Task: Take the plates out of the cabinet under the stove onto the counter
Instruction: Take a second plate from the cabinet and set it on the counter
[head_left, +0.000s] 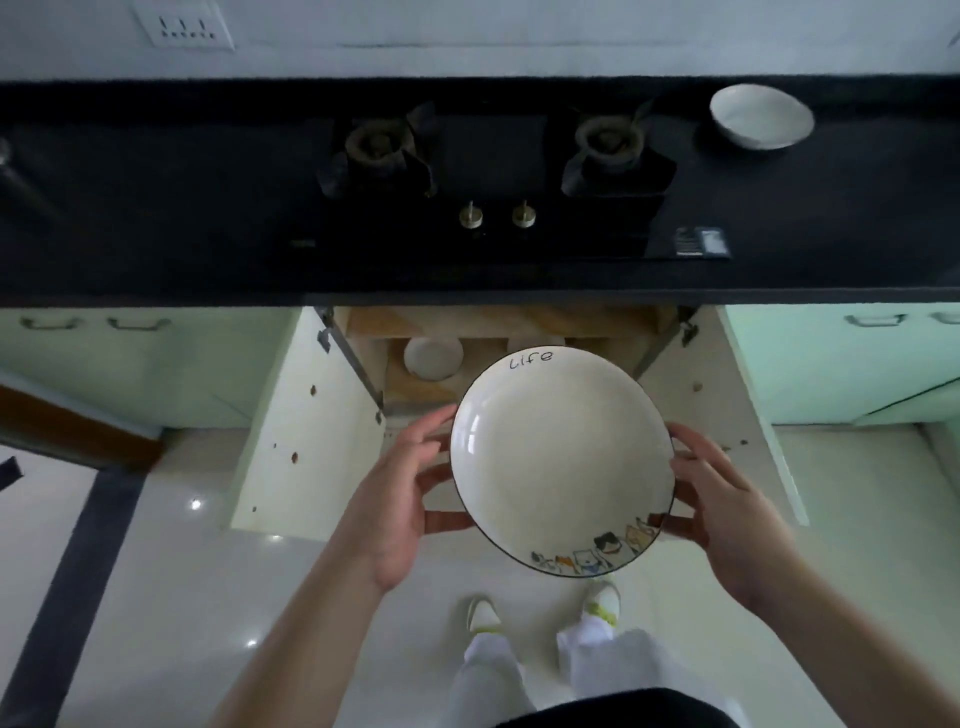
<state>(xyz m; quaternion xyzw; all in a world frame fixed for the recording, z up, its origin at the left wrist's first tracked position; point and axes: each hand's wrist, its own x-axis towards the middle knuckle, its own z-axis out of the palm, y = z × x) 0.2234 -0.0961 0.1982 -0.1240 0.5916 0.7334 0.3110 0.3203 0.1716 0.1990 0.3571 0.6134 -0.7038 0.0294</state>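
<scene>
The left hand (402, 493) and right hand (727, 514) grip opposite rims of the plate (558, 460), held face-up below the counter (156, 208) edge, before the open cabinet (374, 332). Its "Life" lettering points toward the stove (498, 171), cartoon cats toward the person. Fingers beneath are hidden; a dim white dish (434, 357) shows inside the cabinet.

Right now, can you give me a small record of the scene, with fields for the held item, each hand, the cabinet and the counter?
held item: white plate with "Life" lettering and cartoon cats on the rim, held in the air in front of the cabinet
left hand: left hand grips the plate's left edge, fingers curled under it
right hand: right hand grips the right edge
cabinet: cabinet under the stove has both doors open, white dish inside
counter: black counter bears a white bowl right of the stove
</scene>
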